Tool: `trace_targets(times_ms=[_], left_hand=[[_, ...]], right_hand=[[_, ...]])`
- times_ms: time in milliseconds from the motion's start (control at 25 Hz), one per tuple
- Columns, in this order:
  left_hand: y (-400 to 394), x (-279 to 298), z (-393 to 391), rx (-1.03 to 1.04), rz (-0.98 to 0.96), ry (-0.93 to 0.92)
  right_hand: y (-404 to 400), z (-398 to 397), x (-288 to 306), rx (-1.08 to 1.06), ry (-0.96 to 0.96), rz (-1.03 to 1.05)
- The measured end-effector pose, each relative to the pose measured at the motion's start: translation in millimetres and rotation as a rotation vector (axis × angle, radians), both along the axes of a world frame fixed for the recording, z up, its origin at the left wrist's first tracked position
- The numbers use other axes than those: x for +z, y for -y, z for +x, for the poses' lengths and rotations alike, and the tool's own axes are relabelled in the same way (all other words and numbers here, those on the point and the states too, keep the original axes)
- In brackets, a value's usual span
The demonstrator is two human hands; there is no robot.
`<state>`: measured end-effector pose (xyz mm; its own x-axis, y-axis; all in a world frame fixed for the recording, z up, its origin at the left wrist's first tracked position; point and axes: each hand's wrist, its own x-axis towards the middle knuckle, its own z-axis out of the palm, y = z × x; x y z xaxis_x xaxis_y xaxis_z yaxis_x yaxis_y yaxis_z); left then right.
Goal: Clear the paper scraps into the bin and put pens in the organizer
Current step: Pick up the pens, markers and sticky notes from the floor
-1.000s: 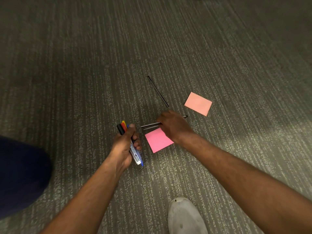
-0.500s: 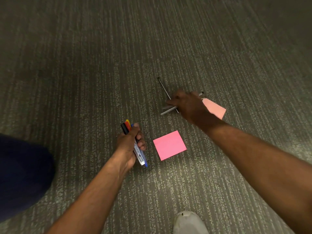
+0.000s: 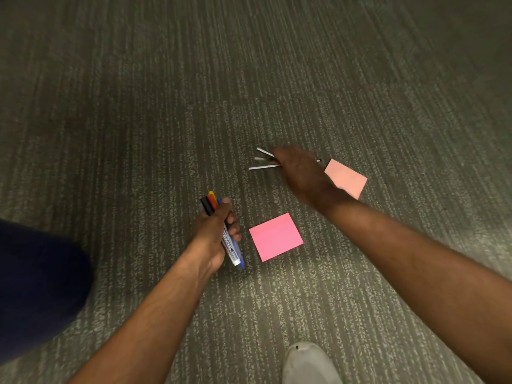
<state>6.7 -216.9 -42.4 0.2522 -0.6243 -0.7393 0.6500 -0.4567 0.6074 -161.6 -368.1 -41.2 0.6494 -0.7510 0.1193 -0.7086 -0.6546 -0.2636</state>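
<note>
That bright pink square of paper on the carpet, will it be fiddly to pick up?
Probably a little. The bright pink paper square lies flat against the carpet, so there looks to be no raised edge to pinch; a fingernail or a slide may be needed. It appears thin, so likely very light and floppy, bending once lifted. Pushed, it would probably drag on the rough pile rather than glide.

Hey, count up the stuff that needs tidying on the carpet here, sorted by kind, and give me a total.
Sticky notes on the carpet: 2, a bright pink note and a pale pink note
Thin pens in the right hand: 3 thin pens
Markers in the left hand: at least 4 markers, by cap colours (black, red, yellow, blue)
Total: at least 9
</note>
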Motion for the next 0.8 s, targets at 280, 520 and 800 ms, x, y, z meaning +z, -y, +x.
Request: trace_targets(times_ms=[280, 520, 800], left_hand=[[-9.2, 24.4, -21.9, -0.086, -0.131, -0.061], [-26.2, 35.8, -39.7, -0.063, -0.132, -0.181], [-43.4, 49.3, -42.2, -0.068, -0.102, -0.187]], right_hand=[[-78.0, 27.2, 62.9, -0.341, 0.469, 0.656], [-144.0, 20.6, 65.5, -0.553, 0.58, 0.955], [-184.6, 17.3, 43.7, -0.584, 0.741, 0.843]])
